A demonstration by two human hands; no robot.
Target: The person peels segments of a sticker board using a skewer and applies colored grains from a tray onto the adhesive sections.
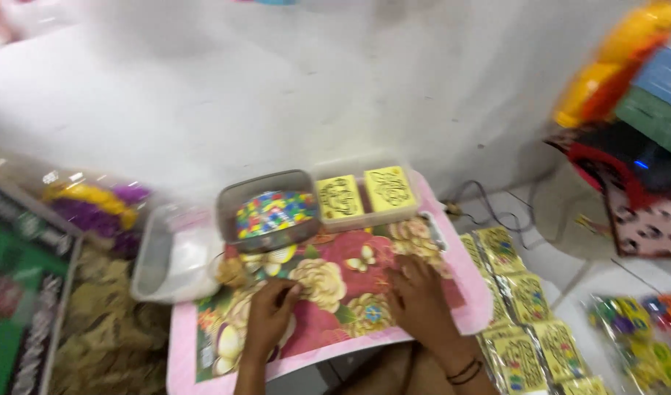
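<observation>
A small pink table (180, 344) carries a bright flowered sheet (335, 281) with butterflies. My left hand (268, 316) rests on the sheet's left part, fingers curled, holding nothing that I can see. My right hand (420, 300) lies flat on the sheet's right part, fingers spread; dark bands circle its wrist. At the table's far edge stands a clear tub (229, 208) of small multicoloured pieces. Beside it a clear tray (364, 219) holds two yellow cards with black patterns. The picture is blurred.
An empty clear tub (167, 260) sits left of the table. Several wrapped yellow card packs (522, 307) lie on the floor at right, with colourful packets (639, 325) farther right. A cable (496, 208) runs along the white wall. Yellow and purple garlands (94, 205) lie at left.
</observation>
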